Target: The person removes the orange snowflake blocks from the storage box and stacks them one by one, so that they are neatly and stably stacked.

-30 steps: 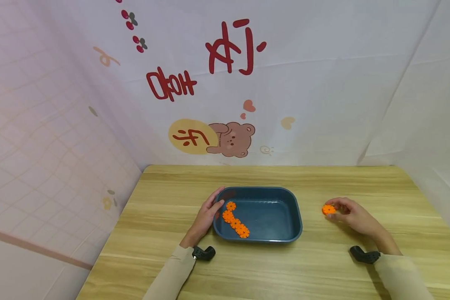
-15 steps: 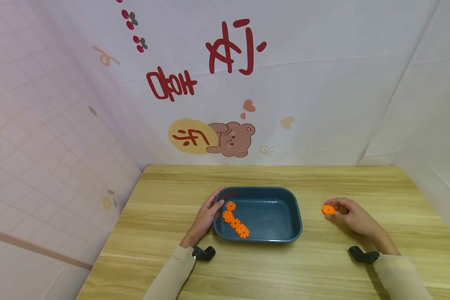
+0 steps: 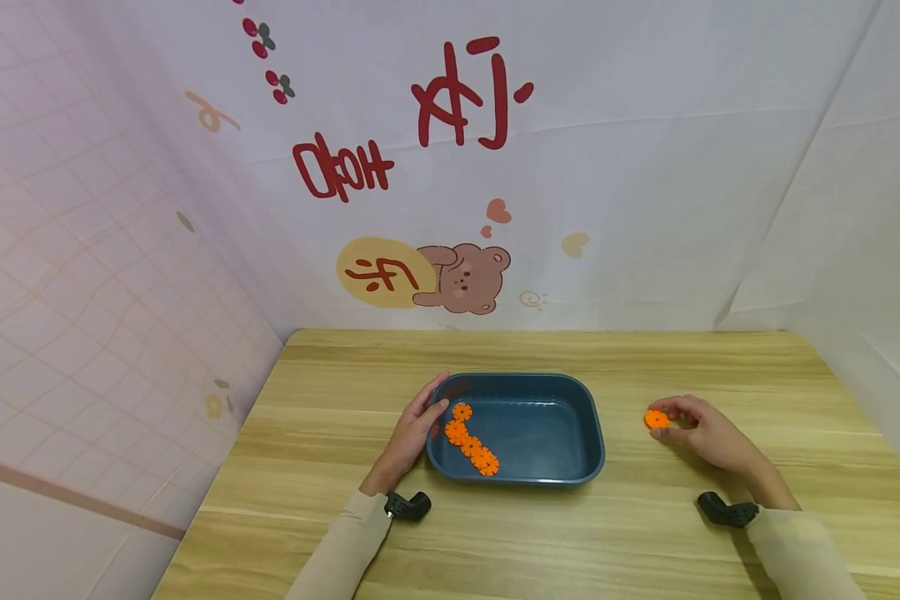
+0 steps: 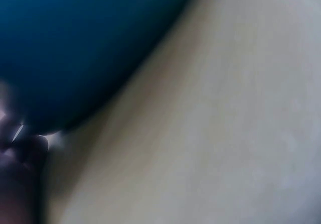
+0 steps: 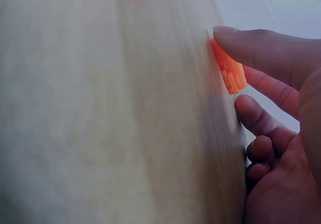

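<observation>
On the wooden table, a dark blue rectangular basin (image 3: 543,442) holds several orange snowflake building discs (image 3: 471,447) in a line along its left side. My left hand (image 3: 408,437) grips the basin's left rim, thumb over the edge and fingers along the outside. Right of the basin, my right hand (image 3: 708,432) pinches a small stack of orange snowflake discs (image 3: 656,419) between thumb and fingers, low at the tabletop. Several layered edges of that stack (image 5: 230,69) show under the thumb in the right wrist view. The left wrist view is blurred, with the basin's outer wall (image 4: 75,48) filling its upper left.
A white printed cloth (image 3: 645,167) hangs behind the table (image 3: 525,542), with more cloth at both sides. Black wrist-worn devices, one on the left (image 3: 408,506) and one on the right (image 3: 727,510), jut inward from the sleeves.
Hardly anything differs. The right hand has shifted very slightly left, and its disc stack looks a little more even. The left hand and basin stay put.
</observation>
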Available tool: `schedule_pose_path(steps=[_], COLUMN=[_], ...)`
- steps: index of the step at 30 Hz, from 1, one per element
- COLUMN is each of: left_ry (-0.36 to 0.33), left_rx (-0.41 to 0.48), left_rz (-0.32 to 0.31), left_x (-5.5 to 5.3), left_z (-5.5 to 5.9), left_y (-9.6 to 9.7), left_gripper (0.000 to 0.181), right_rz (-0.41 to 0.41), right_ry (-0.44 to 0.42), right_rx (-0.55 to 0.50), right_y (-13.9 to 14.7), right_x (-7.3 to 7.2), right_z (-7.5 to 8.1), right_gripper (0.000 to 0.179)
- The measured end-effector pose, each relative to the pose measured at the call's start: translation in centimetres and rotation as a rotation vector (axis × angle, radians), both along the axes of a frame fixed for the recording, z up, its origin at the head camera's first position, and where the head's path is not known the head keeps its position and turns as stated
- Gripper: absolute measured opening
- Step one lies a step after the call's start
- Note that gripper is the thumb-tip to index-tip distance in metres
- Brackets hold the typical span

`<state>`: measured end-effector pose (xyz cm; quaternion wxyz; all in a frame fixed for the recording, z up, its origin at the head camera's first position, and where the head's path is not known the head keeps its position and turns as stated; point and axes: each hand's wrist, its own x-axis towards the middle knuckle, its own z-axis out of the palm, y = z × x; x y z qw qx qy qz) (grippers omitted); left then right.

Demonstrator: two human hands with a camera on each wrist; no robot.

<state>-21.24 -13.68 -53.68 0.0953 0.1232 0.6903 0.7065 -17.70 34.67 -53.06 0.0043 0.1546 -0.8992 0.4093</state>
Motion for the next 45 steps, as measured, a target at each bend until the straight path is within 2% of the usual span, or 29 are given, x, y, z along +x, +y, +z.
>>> schedule_pose_path(steps=[11,22,27,38,45], left_ry=[0.013,0.001,0.001,0.009,0.008], left_rx=[-0.026,-0.029,-0.027,-0.002,-0.014], left_rz=[-0.008,-0.008,-0.008,-0.015,-0.011], left_x=[0.1,0.1,0.1,0.1,0.2], left_z=[0.2,0.1,0.1,0.2,0.2], left_y=[0.0,0.0,0.0,-0.1,-0.1], left_gripper=[0.056,0.055,0.055,0.055,0.053], right_rz=[0.0,-0.013,-0.009,0.062,0.169], right_ry=[0.007,-0.084,-0.104,-0.021,-0.034], right_rx=[0.019,-0.017,0.005,0.064,-0.022], right_y=[0.1,0.1,-0.8,-5.1,-9.6], right_x=[0.0,0.3,-0.3,-2.8,-4.5], right_z=[-0.1,0.8,2.1,6.6,8.0], right_gripper=[0.031,0.043,0.046,0.034,0.027])
